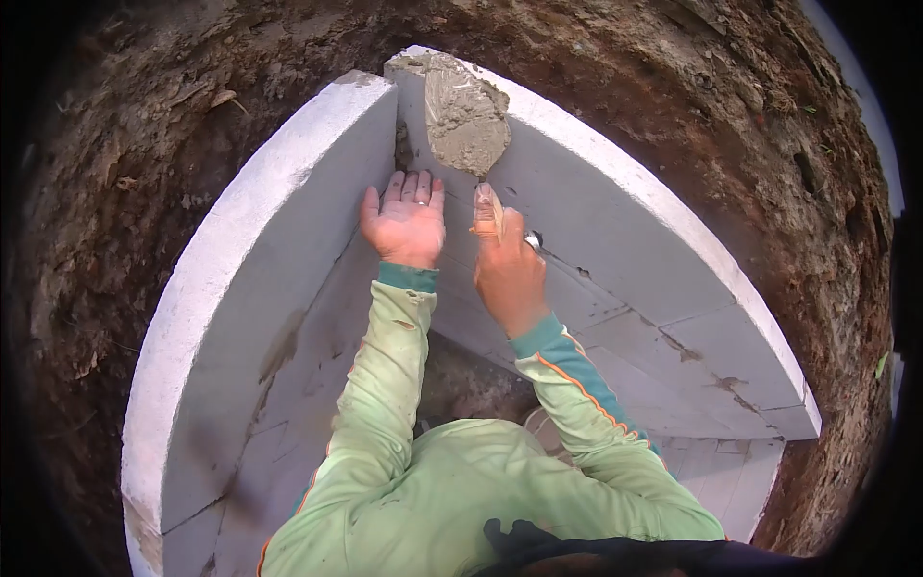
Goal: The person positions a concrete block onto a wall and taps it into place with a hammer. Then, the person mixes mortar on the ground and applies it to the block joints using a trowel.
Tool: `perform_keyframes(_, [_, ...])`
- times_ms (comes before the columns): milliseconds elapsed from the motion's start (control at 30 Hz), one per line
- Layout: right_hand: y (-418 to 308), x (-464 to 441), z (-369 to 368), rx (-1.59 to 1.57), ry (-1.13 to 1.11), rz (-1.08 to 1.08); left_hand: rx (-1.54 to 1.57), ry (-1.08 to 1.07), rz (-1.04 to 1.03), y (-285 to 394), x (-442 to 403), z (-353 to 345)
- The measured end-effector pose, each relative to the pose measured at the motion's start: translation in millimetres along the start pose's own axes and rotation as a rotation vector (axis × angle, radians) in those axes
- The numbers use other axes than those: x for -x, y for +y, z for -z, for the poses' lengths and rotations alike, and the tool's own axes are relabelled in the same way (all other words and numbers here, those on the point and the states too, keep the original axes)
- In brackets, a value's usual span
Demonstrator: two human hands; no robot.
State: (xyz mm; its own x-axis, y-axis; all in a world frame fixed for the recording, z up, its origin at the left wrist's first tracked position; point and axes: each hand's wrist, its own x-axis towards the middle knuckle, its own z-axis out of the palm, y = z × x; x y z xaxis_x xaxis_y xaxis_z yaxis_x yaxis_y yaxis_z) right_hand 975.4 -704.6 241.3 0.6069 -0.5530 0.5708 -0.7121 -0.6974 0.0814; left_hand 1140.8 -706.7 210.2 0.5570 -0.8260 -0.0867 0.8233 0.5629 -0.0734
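Note:
My right hand [510, 260] is wrapped round the handle of a trowel, thumb laid along the top. Grey mortar [466, 120] covers the trowel's blade, which lies at the top of the right block wall [601, 221], close to the corner. My left hand [409, 223] is palm up with its fingers stretched out, a ring on one of them. It holds nothing and sits just below the narrow gap [402, 144] where the two walls meet. Whether its fingertips touch the blocks I cannot tell.
The left block wall [279, 231] curves down towards me, its pale top edge at arm level. Brown earth [663, 87] rises close behind both walls. Mortar smears mark several block joints. Below my arms, a round rim [548, 428] shows partly beside my body.

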Motion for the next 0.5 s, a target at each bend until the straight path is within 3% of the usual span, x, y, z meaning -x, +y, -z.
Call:
perform_keyframes(133, [13.5,56.1,1.3,-0.178,-0.033,0.05,0.013,0.049,-0.009,10.6,1.5,9.3])
perform_keyframes(233, [20.5,84.4,12.6,-0.616,0.019,0.085,-0.025,0.086,-0.016,14.2,12.8,19.5])
perform_keyframes(433, [11.8,44.4,61.3,-1.874,-0.326,-0.308,-0.133,0.157,0.136,-7.7,53.0,76.9])
perform_keyframes(500, [6.6,21.2,69.2,-2.059,-0.339,-0.346,-0.16,0.209,0.197,-18.1,67.9,99.3])
